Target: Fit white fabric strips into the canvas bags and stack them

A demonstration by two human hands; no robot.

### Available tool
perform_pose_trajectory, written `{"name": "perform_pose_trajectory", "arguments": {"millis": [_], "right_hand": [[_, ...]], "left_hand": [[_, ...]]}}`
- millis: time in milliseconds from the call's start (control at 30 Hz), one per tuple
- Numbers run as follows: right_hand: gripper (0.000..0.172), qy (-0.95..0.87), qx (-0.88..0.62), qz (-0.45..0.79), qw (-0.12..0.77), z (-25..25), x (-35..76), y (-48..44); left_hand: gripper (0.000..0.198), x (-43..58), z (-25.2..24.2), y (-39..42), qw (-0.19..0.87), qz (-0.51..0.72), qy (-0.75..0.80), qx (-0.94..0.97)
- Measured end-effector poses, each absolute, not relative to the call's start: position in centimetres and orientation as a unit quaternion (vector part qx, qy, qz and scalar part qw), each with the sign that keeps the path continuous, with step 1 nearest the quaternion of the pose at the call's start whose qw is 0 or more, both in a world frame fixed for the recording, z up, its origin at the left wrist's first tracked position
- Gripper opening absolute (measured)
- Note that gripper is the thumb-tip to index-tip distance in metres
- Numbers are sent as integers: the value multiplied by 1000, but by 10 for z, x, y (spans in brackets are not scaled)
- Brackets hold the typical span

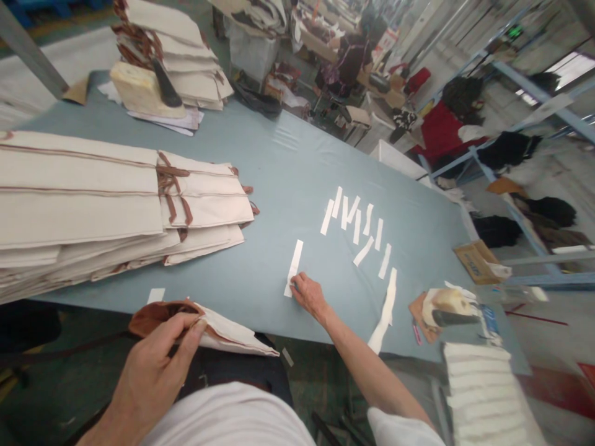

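Pinched between the thumb and fingers of my left hand is the edge of a cream fabric bag with a brown lining, its mouth partly spread at the table's near edge. My right hand lies on the blue-green table, fingertips closed at the lower end of a white strip. Whether those fingers grip the strip or only press on it is hard to see, but they touch it. Several more white strips lie scattered to the right. A longer white strip hangs over the near edge.
Stacked cream fabric pieces with brown ties cover the left side. Behind them stand another stack and a block with a dark handle. A similar block sits at the right. A person sits in the background.
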State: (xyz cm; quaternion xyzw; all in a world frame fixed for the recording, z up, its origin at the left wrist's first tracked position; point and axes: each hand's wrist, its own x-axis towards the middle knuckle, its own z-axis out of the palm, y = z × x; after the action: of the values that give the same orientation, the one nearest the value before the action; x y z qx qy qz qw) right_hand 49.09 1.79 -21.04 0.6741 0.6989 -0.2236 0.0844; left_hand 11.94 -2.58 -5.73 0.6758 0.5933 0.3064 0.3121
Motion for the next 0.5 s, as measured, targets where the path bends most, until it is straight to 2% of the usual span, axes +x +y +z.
{"name": "perform_pose_trajectory", "arguments": {"millis": [233, 500], "right_hand": [[38, 675, 699, -227, 59, -216, 491, 20], [38, 622, 724, -296, 13, -216, 480, 19]], "left_hand": [[22, 112, -64, -20, 256, 286, 581, 718], [23, 115, -65, -11, 221, 314, 586, 714]]}}
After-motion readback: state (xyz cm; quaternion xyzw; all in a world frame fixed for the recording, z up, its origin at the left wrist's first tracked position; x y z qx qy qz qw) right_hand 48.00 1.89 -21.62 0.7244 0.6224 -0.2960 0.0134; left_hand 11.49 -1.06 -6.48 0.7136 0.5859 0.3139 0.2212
